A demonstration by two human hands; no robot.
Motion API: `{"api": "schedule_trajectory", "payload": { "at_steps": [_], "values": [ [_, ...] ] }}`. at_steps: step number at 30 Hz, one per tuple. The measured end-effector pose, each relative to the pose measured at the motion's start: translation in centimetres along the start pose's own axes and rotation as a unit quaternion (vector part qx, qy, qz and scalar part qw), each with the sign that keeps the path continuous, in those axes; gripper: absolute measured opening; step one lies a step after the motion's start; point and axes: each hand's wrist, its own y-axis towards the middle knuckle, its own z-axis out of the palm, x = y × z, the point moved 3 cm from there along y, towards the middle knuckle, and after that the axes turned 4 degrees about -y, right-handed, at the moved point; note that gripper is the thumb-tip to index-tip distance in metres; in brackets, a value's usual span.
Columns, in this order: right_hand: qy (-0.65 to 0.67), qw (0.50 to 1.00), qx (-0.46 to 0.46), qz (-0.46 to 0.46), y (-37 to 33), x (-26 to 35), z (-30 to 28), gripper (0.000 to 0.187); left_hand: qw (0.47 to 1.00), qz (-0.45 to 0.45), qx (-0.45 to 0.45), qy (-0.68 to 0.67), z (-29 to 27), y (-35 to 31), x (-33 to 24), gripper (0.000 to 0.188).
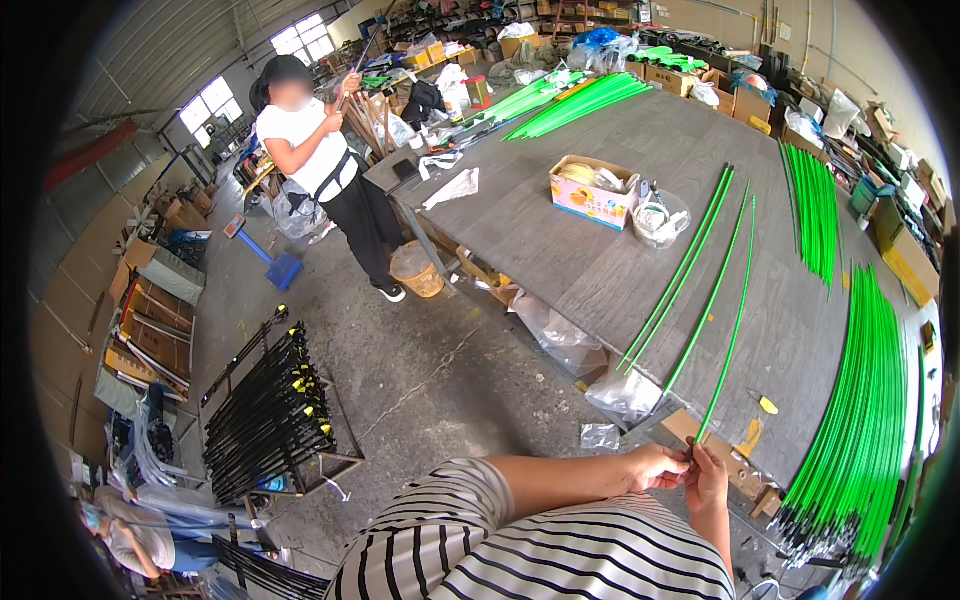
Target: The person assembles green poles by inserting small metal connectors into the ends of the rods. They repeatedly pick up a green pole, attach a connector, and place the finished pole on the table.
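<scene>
A slender, smooth, bright-green rod [738, 312], gently bowed, extends over the grey wood-grained table [600, 270], its long axis pointing away from the person and slightly right. The right grip [707, 475] pinches its near end by the table's edge; whether the left grip [662, 467] beside it also clasps it, I cannot tell.

**Daylit and Crowded at the Edges**

At upper left, a sloping, ribbed roof [165, 50]. Below it, two paned windows [303, 38], white with daylight. At upper right, a pale wall [862, 55] with pipes [809, 30] running up it. Underfoot, a grey floor [450, 370], stained and split by a long crack. Across the middle and right, a broad worktable [520, 230] with a grey wood-grain top. Beyond its far edge, boxes [752, 105] and bags [842, 112], heaped near the wall.
</scene>
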Motion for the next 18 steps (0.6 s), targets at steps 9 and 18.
{"api": "schedule_trajectory", "payload": {
  "at_steps": [9,18],
  "values": [
    [-0.031,0.999,0.024,0.006,-0.22,0.28,0.09,0.019,1.000,0.002,-0.002,-0.002,-0.08,0.13,0.10,0.016],
    [-0.022,0.999,0.024,0.011,0.10,-0.16,-0.53,0.019,1.000,-0.002,0.000,0.003,0.08,-0.05,0.06,0.016]
  ]
}}
